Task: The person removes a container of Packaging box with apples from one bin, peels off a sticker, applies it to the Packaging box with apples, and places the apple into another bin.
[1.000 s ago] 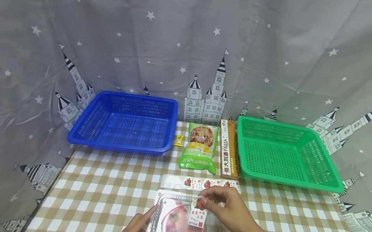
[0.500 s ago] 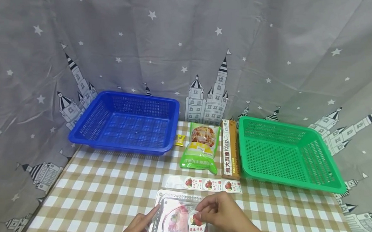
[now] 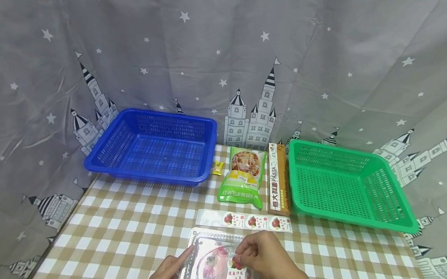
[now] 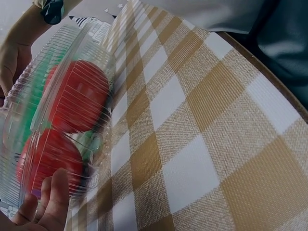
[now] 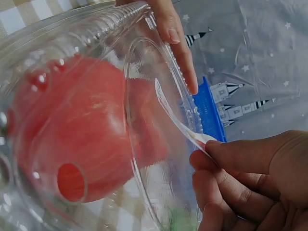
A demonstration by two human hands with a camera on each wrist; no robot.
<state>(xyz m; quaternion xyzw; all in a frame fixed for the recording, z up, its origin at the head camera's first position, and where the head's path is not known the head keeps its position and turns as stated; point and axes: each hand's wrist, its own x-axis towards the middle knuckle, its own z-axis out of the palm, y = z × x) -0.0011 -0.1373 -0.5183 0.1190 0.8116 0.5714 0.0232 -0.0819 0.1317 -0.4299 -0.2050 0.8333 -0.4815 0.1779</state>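
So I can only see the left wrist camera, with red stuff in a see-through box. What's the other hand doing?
Observer: The right hand pinches a sticker, one end lifted off the clear box lid.
Operator: Are there more stickers?
Observer: Yes, a strip of stickers lies on the table just beyond the box.
Operator: Any baskets?
Observer: A blue basket back left, a green basket back right.

Ahead of my hands, the sticker strip (image 3: 244, 220) lies just beyond the clear box (image 3: 217, 263). Bare cloth runs left toward the blue basket (image 3: 152, 146). The pouch (image 3: 242, 177) and pasta box (image 3: 278, 178) fill the gap between the 2 baskets.
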